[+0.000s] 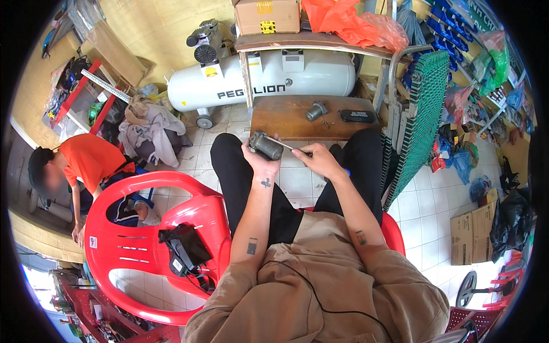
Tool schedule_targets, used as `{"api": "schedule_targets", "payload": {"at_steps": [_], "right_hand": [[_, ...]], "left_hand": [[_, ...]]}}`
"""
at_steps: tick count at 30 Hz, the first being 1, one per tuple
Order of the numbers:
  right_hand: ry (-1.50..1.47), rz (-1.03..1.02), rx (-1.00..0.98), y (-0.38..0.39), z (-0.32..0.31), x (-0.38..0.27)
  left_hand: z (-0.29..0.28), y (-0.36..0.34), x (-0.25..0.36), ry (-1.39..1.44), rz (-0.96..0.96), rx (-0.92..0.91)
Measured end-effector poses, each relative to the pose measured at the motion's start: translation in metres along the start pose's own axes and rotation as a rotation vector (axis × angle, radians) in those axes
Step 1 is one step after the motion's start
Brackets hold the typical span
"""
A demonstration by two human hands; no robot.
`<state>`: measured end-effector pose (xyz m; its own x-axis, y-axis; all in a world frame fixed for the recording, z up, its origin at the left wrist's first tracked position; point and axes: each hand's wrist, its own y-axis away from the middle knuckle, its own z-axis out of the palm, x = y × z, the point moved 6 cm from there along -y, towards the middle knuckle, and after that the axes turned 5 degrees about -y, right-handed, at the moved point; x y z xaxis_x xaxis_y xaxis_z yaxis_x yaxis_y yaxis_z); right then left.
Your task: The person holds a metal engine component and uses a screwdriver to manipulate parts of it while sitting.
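Observation:
Between my knees, my left hand [260, 161] cradles a dark grey metal cylinder [269, 148] with a flanged end. My right hand [320, 163] grips a slim metal tool [284, 143], probably a screwdriver, whose shaft lies across the top of that cylinder; I cannot make out exactly where its tip rests. On the brown wooden board [274, 120] in front of me sit a second, similar metal cylinder [315, 111], some small metal bits [325, 124] and a black oblong case [357, 115].
A white air compressor [200, 90] stands ahead under a shelf. To my left are a red plastic chair [114, 200] holding black gear [189, 251] and a crouching person in orange [97, 160]. A folded green cot [420, 108], cardboard boxes [480, 228] and bags crowd the right.

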<state>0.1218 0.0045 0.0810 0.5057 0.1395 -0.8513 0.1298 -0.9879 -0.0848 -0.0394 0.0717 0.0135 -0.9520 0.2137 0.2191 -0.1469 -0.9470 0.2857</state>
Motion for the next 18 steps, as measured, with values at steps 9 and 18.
{"api": "schedule_targets", "payload": {"at_steps": [9, 18], "right_hand": [[0.095, -0.116, 0.112, -0.006, -0.002, 0.017], [0.093, -0.117, 0.098, -0.007, -0.002, 0.021]], "left_hand": [[0.005, -0.001, 0.004, 0.006, 0.024, -0.068], [0.011, 0.008, 0.004, -0.009, 0.036, -0.066]]}}
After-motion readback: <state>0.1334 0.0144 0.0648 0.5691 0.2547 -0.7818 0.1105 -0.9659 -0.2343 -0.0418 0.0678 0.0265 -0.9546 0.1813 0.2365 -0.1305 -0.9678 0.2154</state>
